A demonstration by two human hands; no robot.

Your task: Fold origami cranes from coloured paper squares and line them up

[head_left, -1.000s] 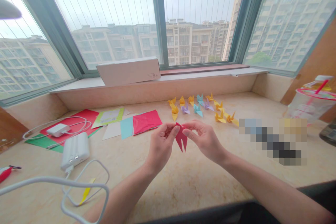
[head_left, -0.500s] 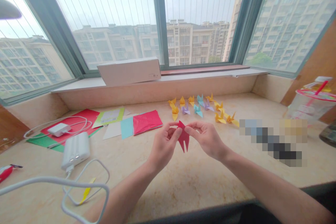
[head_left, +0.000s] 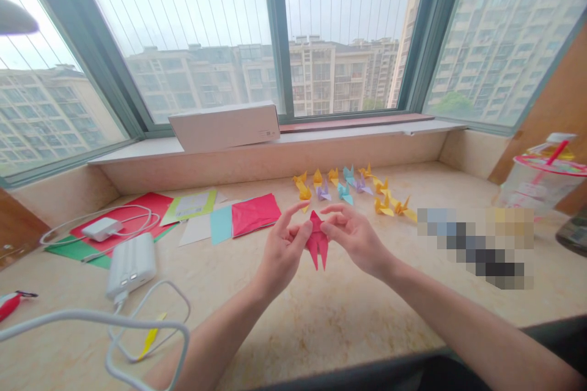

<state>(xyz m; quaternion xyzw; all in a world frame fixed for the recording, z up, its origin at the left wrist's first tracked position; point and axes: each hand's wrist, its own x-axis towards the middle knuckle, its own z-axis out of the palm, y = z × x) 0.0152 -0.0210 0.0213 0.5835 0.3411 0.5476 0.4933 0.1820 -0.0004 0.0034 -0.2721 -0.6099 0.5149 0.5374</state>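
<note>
A folded red origami paper (head_left: 317, 242) is held up between both hands above the stone counter, its two narrow points hanging down and a single peak at the top. My left hand (head_left: 288, 244) pinches its left edge between thumb and fingers, with the index finger raised. On the right edge, my right hand (head_left: 351, 235) pinches it the same way, index finger lifted and bent. Just beyond the hands stand several small paper cranes (head_left: 345, 193) in yellow, blue and purple.
Red folding paper (head_left: 257, 214) and other coloured sheets lie left of the hands. A white power bank (head_left: 132, 266) with looping cables (head_left: 151, 319) sits nearer. At right are a blurred-out object (head_left: 477, 244) and a plastic cup (head_left: 532, 186) with a straw. A white box (head_left: 227, 127) rests on the sill.
The folded red paper has opened wider, showing a broader face and more separated lower points. Both index fingers have lifted away from it while the thumbs stay on its sides.
</note>
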